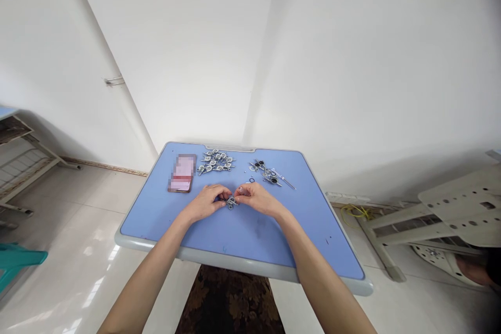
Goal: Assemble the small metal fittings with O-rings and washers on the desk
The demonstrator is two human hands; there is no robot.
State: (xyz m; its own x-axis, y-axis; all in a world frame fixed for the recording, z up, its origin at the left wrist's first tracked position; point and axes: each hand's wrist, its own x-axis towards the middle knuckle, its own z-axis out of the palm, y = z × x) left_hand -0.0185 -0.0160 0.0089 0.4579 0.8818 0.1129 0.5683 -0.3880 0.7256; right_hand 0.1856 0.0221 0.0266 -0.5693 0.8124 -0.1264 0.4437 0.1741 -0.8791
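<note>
Near the middle of the blue desk (242,235), both hands meet at a small metal part (230,202) with a ring-shaped end. My left hand (207,201) pinches it from the left side. From the right, the fingertips of my right hand (256,197) are closed at the same part; whether they hold another tiny piece is too small to tell. Beyond the left hand lies a cluster of similar metal parts (216,160). Behind the right hand are more metal parts with black round pieces (274,180), a small black ring (251,180) and a thin screwdriver (287,181).
A phone (183,173) with a blurred screen lies at the desk's left. White wall panels (219,62) rise behind the desk. A green stool (23,261) stands at the lower left. On the right are another desk's frame (391,229), a yellow cable (356,212) and a person's shoe (442,263).
</note>
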